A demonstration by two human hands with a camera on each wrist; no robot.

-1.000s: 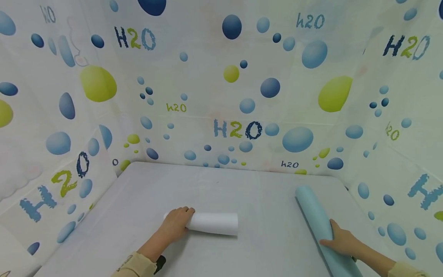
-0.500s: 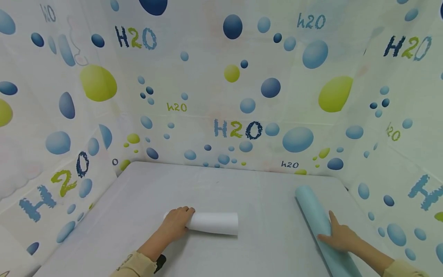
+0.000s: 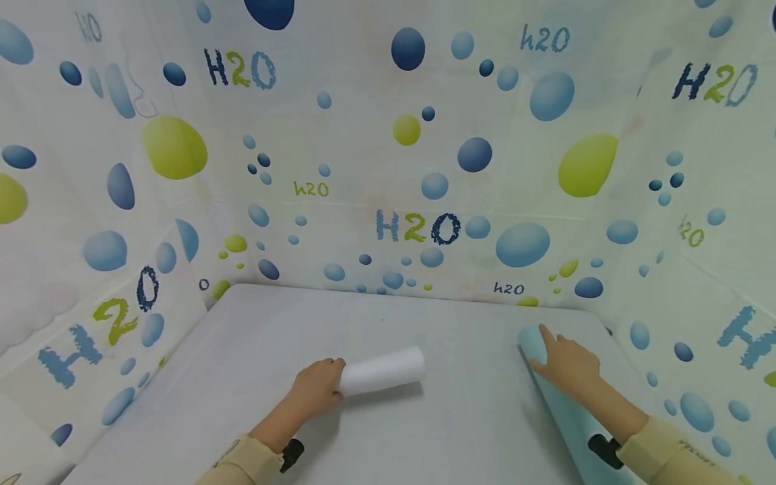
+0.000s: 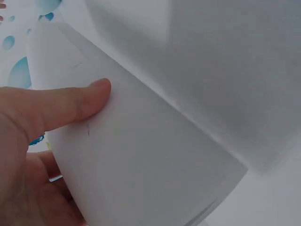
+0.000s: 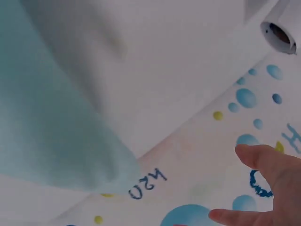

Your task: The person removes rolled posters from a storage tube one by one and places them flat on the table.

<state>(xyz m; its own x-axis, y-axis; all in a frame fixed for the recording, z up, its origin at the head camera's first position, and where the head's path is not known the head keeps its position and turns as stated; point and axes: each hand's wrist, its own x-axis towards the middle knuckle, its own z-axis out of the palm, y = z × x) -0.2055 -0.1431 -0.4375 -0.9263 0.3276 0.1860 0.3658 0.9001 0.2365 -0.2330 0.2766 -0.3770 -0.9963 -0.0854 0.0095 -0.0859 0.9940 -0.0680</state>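
Near the middle of the table, my left hand grips the left end of a white paper roll. The roll slants with its free end toward the back, a shadow below it. In the left wrist view the thumb lies along the white sheet, the other fingers partly hidden behind it. My right hand is over the far end of a long light-blue roll at the right. Its thumb and fingers are spread, and the right wrist view shows this hand apart from the blue roll.
A pale cover lies on the table. Hanging sheets printed with bubbles and H2O lettering enclose its back and both sides. Dark straps sit at the sleeve cuffs.
My right hand has left the middle of the blue roll and moved up to its far end. The left hand has tilted the white roll, its right end swinging toward the back.
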